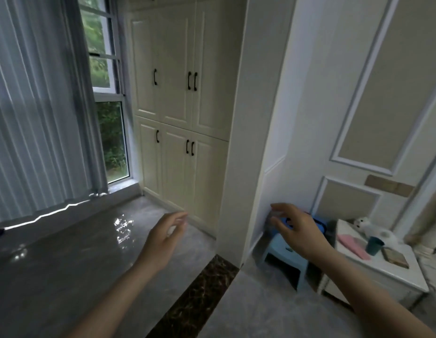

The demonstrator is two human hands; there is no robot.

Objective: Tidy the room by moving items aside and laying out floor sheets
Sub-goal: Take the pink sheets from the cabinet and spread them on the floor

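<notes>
Glossy grey floor [73, 259], dark marble strip [195, 298] at threshold. Left hand [163, 237] fingers relaxed, empty. Right hand [295, 230] fingers spread loose, in front of blue stool [282, 254] beside white nightstand [382, 272]; contact unclear.

Both bare forearms reach forward from the bottom edge of the view, angled up and slightly toward each other. The left hand [163, 236] is held out mid-air with its back toward the camera, fingers loosely extended and close together — their tips are blurred, so how far they are bent cannot be told. The right hand [293, 228] is stretched further out and higher, palm down, wrist roughly straight, fingers spread and slightly bent — thumb set apart below them. Neither hand grips anything.
</notes>
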